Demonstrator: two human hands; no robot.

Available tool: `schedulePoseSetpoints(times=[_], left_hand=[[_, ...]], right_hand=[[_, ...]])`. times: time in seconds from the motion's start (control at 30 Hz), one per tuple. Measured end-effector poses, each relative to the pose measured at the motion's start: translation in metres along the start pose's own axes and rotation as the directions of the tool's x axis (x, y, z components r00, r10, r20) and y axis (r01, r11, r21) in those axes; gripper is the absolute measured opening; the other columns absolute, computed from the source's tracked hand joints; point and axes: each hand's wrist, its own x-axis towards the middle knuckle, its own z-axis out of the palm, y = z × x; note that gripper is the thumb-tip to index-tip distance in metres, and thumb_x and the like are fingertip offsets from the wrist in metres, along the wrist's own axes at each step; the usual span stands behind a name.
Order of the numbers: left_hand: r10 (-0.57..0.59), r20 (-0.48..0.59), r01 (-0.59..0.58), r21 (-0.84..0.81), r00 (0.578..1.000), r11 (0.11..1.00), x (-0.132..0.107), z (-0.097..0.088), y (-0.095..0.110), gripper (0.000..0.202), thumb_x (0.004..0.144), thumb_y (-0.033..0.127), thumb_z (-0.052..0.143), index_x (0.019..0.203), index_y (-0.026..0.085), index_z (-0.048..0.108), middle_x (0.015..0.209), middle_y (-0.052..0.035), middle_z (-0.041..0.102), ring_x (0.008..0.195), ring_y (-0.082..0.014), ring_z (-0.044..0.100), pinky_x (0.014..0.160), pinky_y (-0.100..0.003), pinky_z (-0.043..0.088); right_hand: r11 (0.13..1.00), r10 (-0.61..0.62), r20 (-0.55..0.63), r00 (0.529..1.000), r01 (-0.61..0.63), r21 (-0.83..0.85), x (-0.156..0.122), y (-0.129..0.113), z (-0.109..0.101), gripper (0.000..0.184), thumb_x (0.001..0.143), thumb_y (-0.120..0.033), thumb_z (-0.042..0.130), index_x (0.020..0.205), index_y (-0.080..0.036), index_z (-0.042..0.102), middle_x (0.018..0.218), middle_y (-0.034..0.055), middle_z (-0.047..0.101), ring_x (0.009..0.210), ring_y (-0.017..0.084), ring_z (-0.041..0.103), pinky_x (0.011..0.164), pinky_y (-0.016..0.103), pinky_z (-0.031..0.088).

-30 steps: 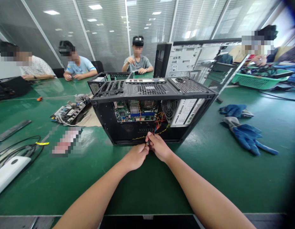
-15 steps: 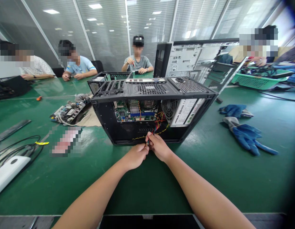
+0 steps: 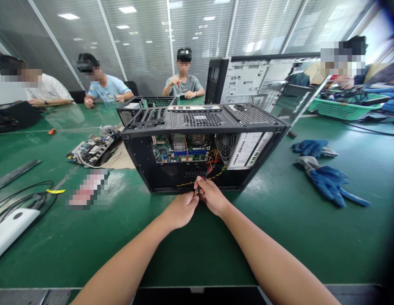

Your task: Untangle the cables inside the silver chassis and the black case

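An open black computer case (image 3: 203, 123) lies on its side on the green table (image 3: 279, 237), its motherboard and power supply showing. A bundle of red, yellow and black wires (image 3: 212, 166) runs out of the case toward me. My left hand (image 3: 180, 209) and my right hand (image 3: 212, 195) meet at the case's front edge, both with fingers closed, pinching the end of that wire bundle between them. What sits at the very tip of the wires is hidden by my fingers.
Two blue work gloves (image 3: 327, 180) lie at the right. A loose circuit board (image 3: 91, 149) sits left of the case, with cables (image 3: 25, 197) and a white device (image 3: 10, 226) at the far left. A second open case (image 3: 263, 80) and a green basket (image 3: 341, 108) stand behind. Several people sit around the table.
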Motion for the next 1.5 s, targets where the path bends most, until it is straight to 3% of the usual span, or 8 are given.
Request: schedulePoseSetpoints(times=[0.3, 0.7, 0.93, 1.07, 1.2, 1.33, 1.5], left_hand=[[0.069, -0.069, -0.052, 0.227, 0.995, 0.973, -0.0025, 0.0012, 0.0012, 0.025, 0.094, 0.032, 0.036, 0.076, 0.021, 0.049, 0.068, -0.0031, 0.054, 0.062, -0.0183, 0.05, 0.059, -0.028, 0.026], [-0.018, 0.06, 0.021, -0.047, 0.998, 0.999, 0.002, -0.0008, -0.0015, 0.028, 0.092, 0.034, 0.035, 0.068, 0.02, 0.037, 0.059, 0.0037, 0.042, 0.054, -0.0114, 0.036, 0.054, -0.025, 0.026], [0.043, -0.022, -0.039, 0.187, 0.999, 0.982, -0.0017, 0.0004, 0.0027, 0.027, 0.094, 0.033, 0.033, 0.073, 0.02, 0.046, 0.067, -0.0017, 0.055, 0.062, -0.0155, 0.05, 0.059, -0.027, 0.031], [0.056, -0.062, -0.027, 0.397, 0.996, 0.917, -0.005, 0.0016, 0.0036, 0.028, 0.095, 0.034, 0.031, 0.088, 0.019, 0.053, 0.078, -0.0086, 0.063, 0.068, -0.0223, 0.06, 0.06, -0.03, 0.032], [0.061, -0.069, -0.02, 0.489, 0.996, 0.872, -0.0065, 0.0024, 0.0034, 0.03, 0.096, 0.035, 0.029, 0.095, 0.018, 0.054, 0.083, -0.0124, 0.065, 0.071, -0.0255, 0.063, 0.06, -0.031, 0.034], [0.062, -0.072, -0.028, 0.403, 0.996, 0.915, -0.0051, 0.0012, 0.0031, 0.028, 0.095, 0.034, 0.031, 0.087, 0.018, 0.052, 0.077, -0.0094, 0.062, 0.067, -0.0226, 0.059, 0.06, -0.03, 0.032], [0.008, 0.013, -0.008, 0.008, 1.0, 1.0, -0.0008, -0.0002, 0.0021, 0.027, 0.092, 0.034, 0.038, 0.069, 0.02, 0.041, 0.061, 0.0008, 0.048, 0.055, -0.012, 0.043, 0.054, -0.025, 0.029]], right_hand=[[1.0, -0.001, -0.014, 1.0, 0.001, -0.02, -0.0006, -0.0007, 0.0009, 0.047, 0.073, -0.065, 0.063, 0.067, -0.019, 0.054, 0.048, -0.0078, 0.028, 0.043, 0.008, 0.025, 0.045, 0.024, 0.02], [1.0, 0.005, -0.01, 1.0, -0.005, 0.003, -0.0002, 0.0004, 0.0004, 0.047, 0.072, -0.064, 0.064, 0.067, -0.018, 0.054, 0.047, -0.0086, 0.028, 0.043, 0.008, 0.027, 0.044, 0.024, 0.02], [1.0, -0.002, -0.007, 1.0, 0.002, 0.008, 0.0007, 0.0016, -0.0002, 0.046, 0.073, -0.063, 0.064, 0.067, -0.018, 0.055, 0.047, -0.0085, 0.03, 0.042, 0.007, 0.026, 0.044, 0.024, 0.02], [1.0, -0.002, -0.012, 1.0, 0.002, -0.006, 0.0018, 0.0022, -0.0007, 0.047, 0.073, -0.064, 0.064, 0.068, -0.018, 0.054, 0.046, -0.0088, 0.03, 0.041, 0.007, 0.026, 0.044, 0.024, 0.02], [1.0, -0.012, -0.014, 1.0, 0.012, -0.009, 0.0022, 0.0028, -0.0013, 0.047, 0.073, -0.064, 0.063, 0.068, -0.018, 0.054, 0.046, -0.0088, 0.031, 0.041, 0.007, 0.026, 0.043, 0.023, 0.021], [1.0, -0.004, -0.016, 1.0, 0.003, -0.013, 0.0013, 0.0014, -0.0003, 0.049, 0.071, -0.066, 0.064, 0.067, -0.018, 0.054, 0.046, -0.0087, 0.03, 0.041, 0.006, 0.026, 0.044, 0.023, 0.02], [1.0, 0.007, -0.014, 1.0, -0.007, 0.006, 0.001, 0.0004, 0.0004, 0.048, 0.071, -0.065, 0.065, 0.065, -0.018, 0.055, 0.046, -0.0085, 0.03, 0.041, 0.007, 0.026, 0.044, 0.023, 0.02]])
